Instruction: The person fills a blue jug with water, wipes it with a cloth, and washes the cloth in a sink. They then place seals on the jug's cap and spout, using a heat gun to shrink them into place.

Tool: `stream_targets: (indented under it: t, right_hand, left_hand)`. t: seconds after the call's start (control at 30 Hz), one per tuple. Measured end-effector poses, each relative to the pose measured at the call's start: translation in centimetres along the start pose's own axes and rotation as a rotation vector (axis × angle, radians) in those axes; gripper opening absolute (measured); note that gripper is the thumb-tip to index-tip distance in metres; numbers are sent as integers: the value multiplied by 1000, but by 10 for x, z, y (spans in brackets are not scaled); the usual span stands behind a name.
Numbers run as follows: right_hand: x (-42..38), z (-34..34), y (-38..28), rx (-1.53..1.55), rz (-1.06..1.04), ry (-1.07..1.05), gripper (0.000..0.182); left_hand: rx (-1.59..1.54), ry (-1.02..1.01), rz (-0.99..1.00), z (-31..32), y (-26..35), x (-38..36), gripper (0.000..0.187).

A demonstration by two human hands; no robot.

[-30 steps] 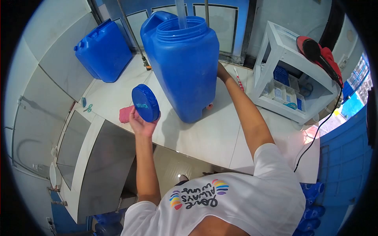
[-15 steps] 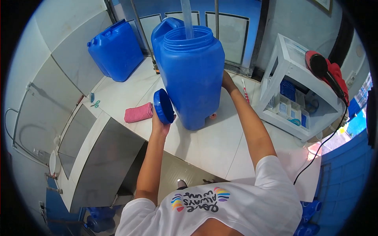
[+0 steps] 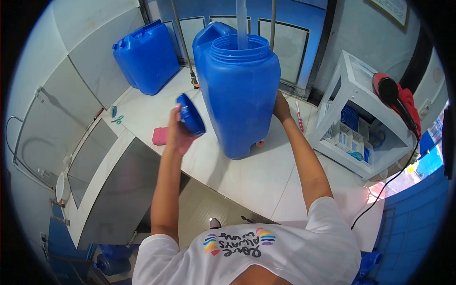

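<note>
A large blue water container point(image 3: 242, 104) stands upright on the white tiled counter, its wide threaded mouth uncovered. A translucent column point(image 3: 242, 23), a tube or falling water, reaches down into that mouth. To the container's left, my left hand point(image 3: 178, 135) is closed around a round blue screw lid point(image 3: 191, 115), held tilted on edge above the counter. My right hand point(image 3: 282, 105) is at the container's right side; its fingers are hidden behind the blue wall. A pink folded cloth point(image 3: 160, 136) lies partly behind my left wrist.
Another blue container point(image 3: 147, 59) stands at the back left, near scissors point(image 3: 118, 119). A red-and-white toothbrush-like item point(image 3: 299, 116) lies at right. Beyond it, a white shelf unit point(image 3: 361, 114) holds baskets, with a corded black heat gun or dryer point(image 3: 388, 90) on top.
My left hand has moved left and turned the lid, now covering more of the pink cloth. My right hand stays at the container's side. The whole view has shifted slightly.
</note>
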State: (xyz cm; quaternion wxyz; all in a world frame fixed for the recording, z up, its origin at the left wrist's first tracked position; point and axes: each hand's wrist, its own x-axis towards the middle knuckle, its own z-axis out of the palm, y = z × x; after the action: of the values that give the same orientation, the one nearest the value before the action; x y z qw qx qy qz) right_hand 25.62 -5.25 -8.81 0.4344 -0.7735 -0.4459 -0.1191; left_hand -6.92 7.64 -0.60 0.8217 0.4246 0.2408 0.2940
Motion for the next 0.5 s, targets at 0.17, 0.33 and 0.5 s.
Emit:
stream_targets:
  t: [0.17, 0.33, 0.5]
  right_hand:
    - [-14, 9, 39, -62, 48, 42, 42]
    - [-17, 12, 37, -58, 266, -11, 48]
    - [7, 12, 14, -30, 77, -89, 42]
  left_hand:
    - [-125, 42, 177, -35, 41, -43, 68]
    - [-32, 27, 430, -30, 56, -50, 59]
    - [-13, -109, 451, 14, 63, -45, 58]
